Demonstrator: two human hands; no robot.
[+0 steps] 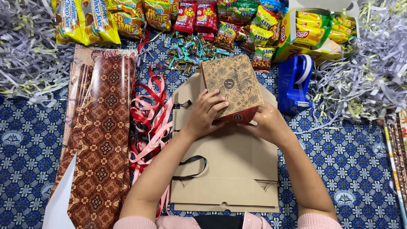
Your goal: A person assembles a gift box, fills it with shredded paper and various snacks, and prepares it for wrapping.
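At the frame's centre, the left hand (204, 113) and right hand (266, 122) both grip a brown patterned cardboard box (232, 87) above flat plain cardboard (229, 169).

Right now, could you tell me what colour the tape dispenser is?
The tape dispenser is blue, seen in the head view.

A box (232, 87) is held above flattened cardboard (227, 169) at the cloth's (352, 157) middle. Ribbons (148, 114) and wrapping paper (99, 140) are laid to its left, a tape dispenser (294, 82) to its right. Snack packets (199, 17) are lined along the far edge, shredded paper (25, 55) at both far corners.
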